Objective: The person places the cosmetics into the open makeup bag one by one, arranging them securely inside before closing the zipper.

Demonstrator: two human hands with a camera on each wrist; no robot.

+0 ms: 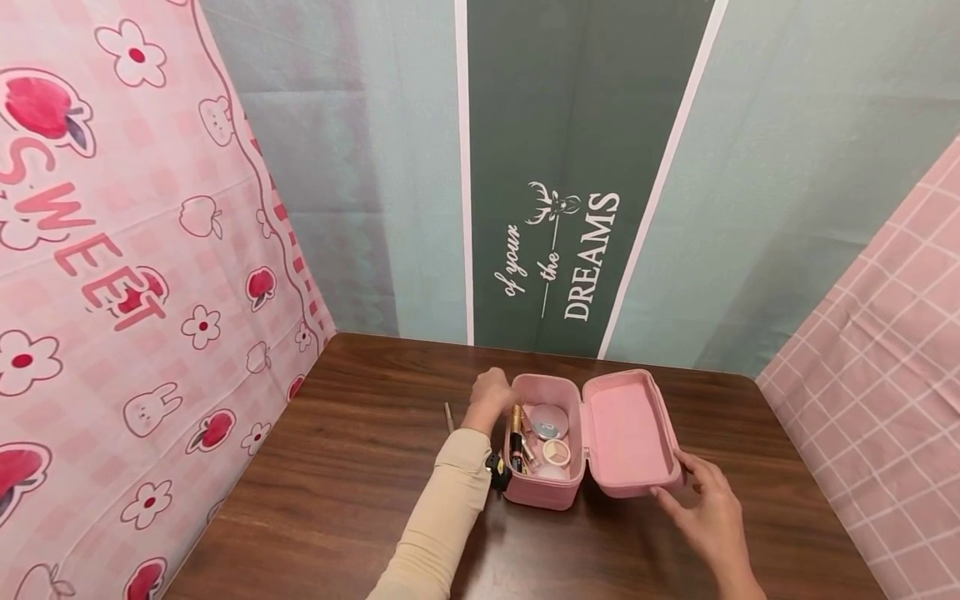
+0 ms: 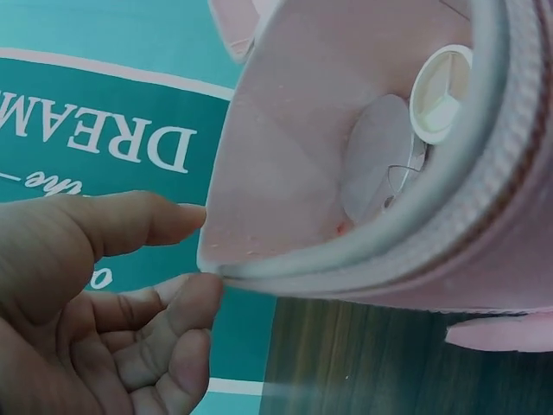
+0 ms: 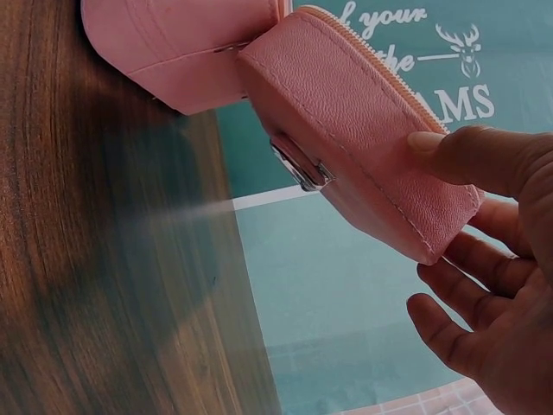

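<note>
A pink zippered makeup case [image 1: 542, 497] stands on the table with its lid [image 1: 630, 433] swung out to the right. At the case's far left corner, my left hand [image 1: 491, 395] pinches the rim [image 2: 259, 270] between thumb and fingers. My right hand [image 1: 708, 510] grips the lid's near right corner, thumb on its side and fingers behind. Inside the case lie a gold and black tube [image 1: 516, 429], a round compact [image 1: 549, 420] and a round cream-coloured palette [image 1: 556, 452], among other small cosmetics. A metal handle fitting [image 3: 301, 162] shows on the lid's outside.
A thin pencil-like stick [image 1: 449, 417] lies on the brown wooden table [image 1: 360, 483], left of the case and partly behind the left forearm. Printed cloths hang round the table: pink fruit-patterned [image 1: 202, 325] at left, green [image 1: 540, 100] behind, pink checked [image 1: 885, 333] at right.
</note>
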